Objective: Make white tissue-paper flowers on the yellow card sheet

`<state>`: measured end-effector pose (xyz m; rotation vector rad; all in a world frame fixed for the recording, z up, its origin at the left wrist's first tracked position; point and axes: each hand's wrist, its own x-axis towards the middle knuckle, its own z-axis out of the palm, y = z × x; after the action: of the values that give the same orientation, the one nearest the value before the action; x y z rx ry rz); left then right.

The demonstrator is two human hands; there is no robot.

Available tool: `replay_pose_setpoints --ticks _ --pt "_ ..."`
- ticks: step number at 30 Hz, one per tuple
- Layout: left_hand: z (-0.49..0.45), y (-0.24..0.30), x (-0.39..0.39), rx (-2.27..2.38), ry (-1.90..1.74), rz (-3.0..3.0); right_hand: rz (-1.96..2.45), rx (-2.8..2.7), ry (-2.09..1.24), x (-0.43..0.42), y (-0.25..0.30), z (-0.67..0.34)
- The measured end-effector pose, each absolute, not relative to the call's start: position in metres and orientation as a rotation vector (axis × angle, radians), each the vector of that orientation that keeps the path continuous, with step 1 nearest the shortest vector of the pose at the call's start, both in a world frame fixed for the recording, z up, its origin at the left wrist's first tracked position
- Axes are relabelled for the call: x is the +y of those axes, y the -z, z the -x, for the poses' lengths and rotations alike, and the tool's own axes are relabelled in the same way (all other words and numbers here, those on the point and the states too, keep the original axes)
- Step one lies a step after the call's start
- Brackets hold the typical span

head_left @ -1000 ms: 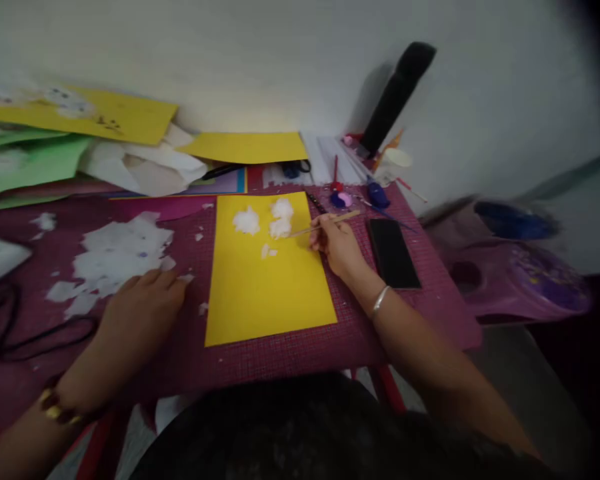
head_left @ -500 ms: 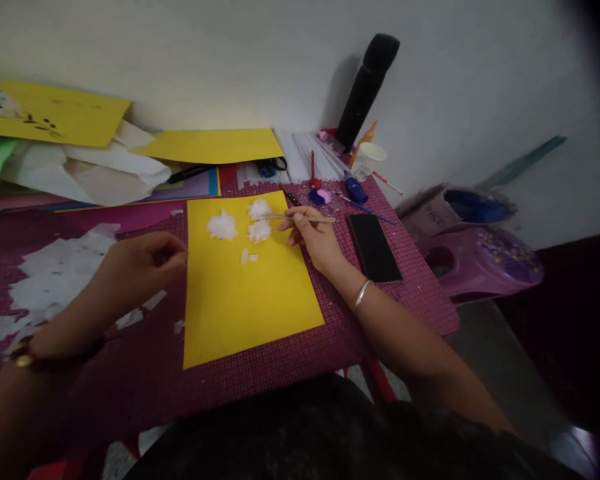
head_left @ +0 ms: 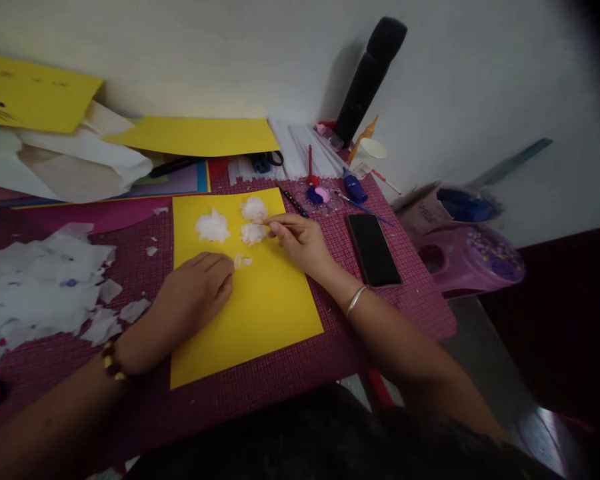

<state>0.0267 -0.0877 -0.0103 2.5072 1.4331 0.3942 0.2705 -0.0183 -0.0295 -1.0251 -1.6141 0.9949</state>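
Note:
A yellow paper sheet [head_left: 260, 313] lies on a magenta grid mat [head_left: 290, 380]. Three white fluffy paper tufts [head_left: 213, 227] are stuck near its top edge. My right hand [head_left: 303, 243] has its fingers pinched together against the lower right tuft [head_left: 253, 233]; what they hold is hidden. My left hand [head_left: 197, 290] rests on the sheet with fingers curled and closed. Its fingertips touch small white scraps [head_left: 241, 261] below the tufts.
A heap of torn white paper [head_left: 35, 280] lies on the mat at the left. A black phone [head_left: 373, 248] lies right of the sheet. Pens, a blue glue bottle [head_left: 354, 187], scissors [head_left: 264, 161] and coloured sheets crowd the back by the wall. A purple stool [head_left: 475, 263] stands at the right.
My left hand has come from the torn paper heap onto the yellow sheet. My right hand has moved left to the tufts, and the thin stick it held no longer shows.

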Motion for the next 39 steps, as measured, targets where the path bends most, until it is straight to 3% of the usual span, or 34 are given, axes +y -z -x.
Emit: replay_pose_setpoints --ticks 22,39 --pt "-0.025 0.018 -0.084 1.375 -0.355 -2.649 1.105 -1.602 -0.939 -0.017 0.026 -0.27" --pt "-0.037 0.014 -0.111 1.395 -0.014 -2.858 1.016 -1.665 -0.883 -0.015 0.029 -0.27"
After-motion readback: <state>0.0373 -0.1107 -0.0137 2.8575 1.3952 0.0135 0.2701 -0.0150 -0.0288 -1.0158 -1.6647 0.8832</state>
